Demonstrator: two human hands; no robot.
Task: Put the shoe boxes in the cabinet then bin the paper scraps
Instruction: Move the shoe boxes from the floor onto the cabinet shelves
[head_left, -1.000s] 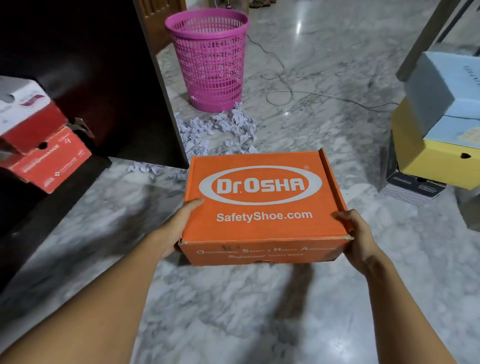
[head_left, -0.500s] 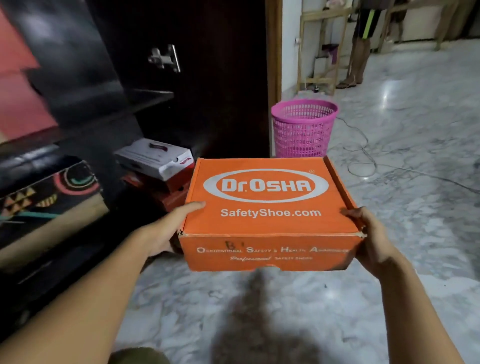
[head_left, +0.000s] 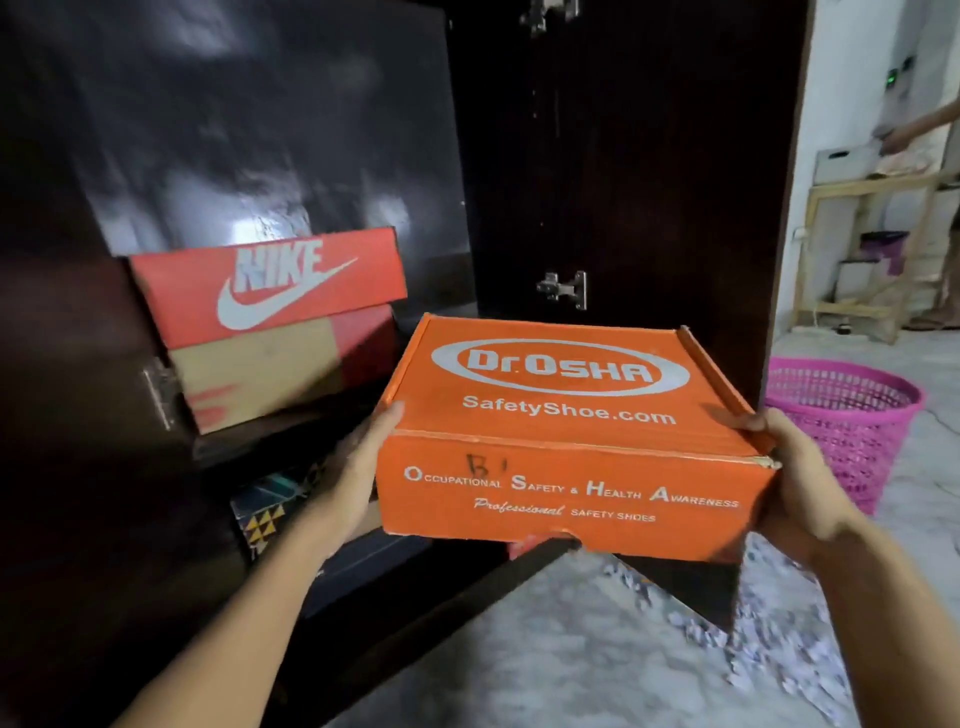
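I hold an orange Dr.Osha shoe box (head_left: 566, 441) level in front of me, my left hand (head_left: 358, 467) on its left side and my right hand (head_left: 800, 483) on its right. It hangs before the open dark cabinet (head_left: 260, 130). On a cabinet shelf, left of the box, sits a red Nike shoe box (head_left: 270, 322). Below that shelf a black box with a triangle pattern (head_left: 270, 514) shows partly behind my left wrist. Paper scraps (head_left: 769, 639) lie on the marble floor at the lower right. A pink bin (head_left: 852, 415) stands right of the box.
The open cabinet door (head_left: 623, 182) with metal hinges stands straight ahead, between the cabinet and the bin. A wooden rack (head_left: 862, 249) with boxes is at the far right wall. Another person's arm (head_left: 924, 124) reaches in at the upper right.
My view has turned left and up toward the cabinet, and the orange box has come closer to its shelves. The Nike box now fills the left. Both hands keep their hold.
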